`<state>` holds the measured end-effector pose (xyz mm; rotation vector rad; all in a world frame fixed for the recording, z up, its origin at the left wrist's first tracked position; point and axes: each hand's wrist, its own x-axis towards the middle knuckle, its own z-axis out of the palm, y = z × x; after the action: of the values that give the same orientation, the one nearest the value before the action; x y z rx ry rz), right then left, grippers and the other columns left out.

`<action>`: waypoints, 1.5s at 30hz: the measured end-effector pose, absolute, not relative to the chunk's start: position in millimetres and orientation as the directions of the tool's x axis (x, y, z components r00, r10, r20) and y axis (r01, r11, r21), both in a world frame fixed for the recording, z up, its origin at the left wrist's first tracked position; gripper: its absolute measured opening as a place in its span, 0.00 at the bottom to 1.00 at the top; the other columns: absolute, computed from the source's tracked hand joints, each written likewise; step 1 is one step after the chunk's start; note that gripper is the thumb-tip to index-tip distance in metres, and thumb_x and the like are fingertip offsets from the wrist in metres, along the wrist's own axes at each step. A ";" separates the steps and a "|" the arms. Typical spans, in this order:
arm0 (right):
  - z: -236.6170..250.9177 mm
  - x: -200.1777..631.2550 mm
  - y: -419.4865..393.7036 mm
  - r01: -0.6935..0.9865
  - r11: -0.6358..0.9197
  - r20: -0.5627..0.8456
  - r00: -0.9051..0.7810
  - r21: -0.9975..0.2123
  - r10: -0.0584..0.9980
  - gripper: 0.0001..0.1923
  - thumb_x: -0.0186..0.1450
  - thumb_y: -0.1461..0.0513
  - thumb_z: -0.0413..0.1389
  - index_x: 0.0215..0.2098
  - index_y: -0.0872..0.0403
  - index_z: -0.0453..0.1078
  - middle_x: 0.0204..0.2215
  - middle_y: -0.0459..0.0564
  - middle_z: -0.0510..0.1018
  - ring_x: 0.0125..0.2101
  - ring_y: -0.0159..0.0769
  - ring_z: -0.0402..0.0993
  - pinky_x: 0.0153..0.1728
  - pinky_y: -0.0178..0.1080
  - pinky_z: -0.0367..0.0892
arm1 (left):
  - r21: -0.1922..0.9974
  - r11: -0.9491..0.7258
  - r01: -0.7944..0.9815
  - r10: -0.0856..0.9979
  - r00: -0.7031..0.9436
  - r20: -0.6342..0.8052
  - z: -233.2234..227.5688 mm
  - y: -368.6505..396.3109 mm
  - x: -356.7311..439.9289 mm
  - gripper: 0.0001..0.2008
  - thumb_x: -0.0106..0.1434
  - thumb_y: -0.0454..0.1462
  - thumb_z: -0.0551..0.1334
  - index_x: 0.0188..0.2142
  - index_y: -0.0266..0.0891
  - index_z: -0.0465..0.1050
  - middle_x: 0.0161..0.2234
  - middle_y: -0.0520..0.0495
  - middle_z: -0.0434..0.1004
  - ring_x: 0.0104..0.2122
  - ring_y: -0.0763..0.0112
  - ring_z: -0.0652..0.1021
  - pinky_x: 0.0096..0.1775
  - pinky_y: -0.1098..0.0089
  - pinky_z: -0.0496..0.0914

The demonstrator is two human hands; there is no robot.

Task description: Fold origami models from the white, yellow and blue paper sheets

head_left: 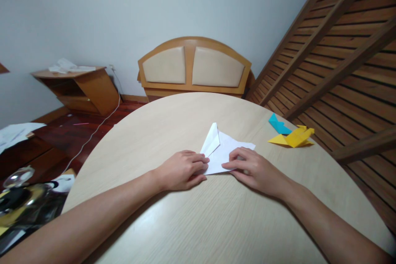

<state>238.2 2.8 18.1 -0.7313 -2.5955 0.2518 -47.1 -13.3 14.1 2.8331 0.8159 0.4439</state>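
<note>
A sheet of white paper (pixel 220 157), partly folded, lies on the round table between my hands. Its left side carries a folded flap (pixel 212 138) that rises to a narrow tip pointing away from me. My left hand (pixel 185 170) is closed at the lower left edge, its fingers together and pressing on the paper. At the lower right, my right hand (pixel 252 169) grips the paper between thumb and bent fingers. Part of the right corner is hidden behind that hand.
Toward the table's (pixel 148 140) right edge sit a yellow origami figure (pixel 295 137) and a blue origami piece (pixel 278 124). A wooden headboard (pixel 188 43) stands beyond the table. Slatted wood (pixel 346 70) slopes along the right. A small cabinet (pixel 95 90) with papers stands at left.
</note>
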 end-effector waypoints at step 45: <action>31.0 233.9 -0.1 0.489 0.859 0.347 -0.787 -0.153 0.510 0.04 0.69 0.61 0.58 0.38 0.50 0.76 0.33 0.45 0.81 0.38 0.37 0.76 0.56 0.49 0.55 | 0.483 -0.836 0.260 0.406 0.886 0.226 6.6 -17.2 -49.7 0.24 0.65 0.37 0.58 0.60 0.37 0.57 0.56 0.33 0.73 0.53 0.54 0.78 0.54 0.57 0.73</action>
<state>233.9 -0.1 31.0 -0.7426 -2.6542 0.0771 -49.7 -17.2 6.6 2.6041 0.4862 0.4459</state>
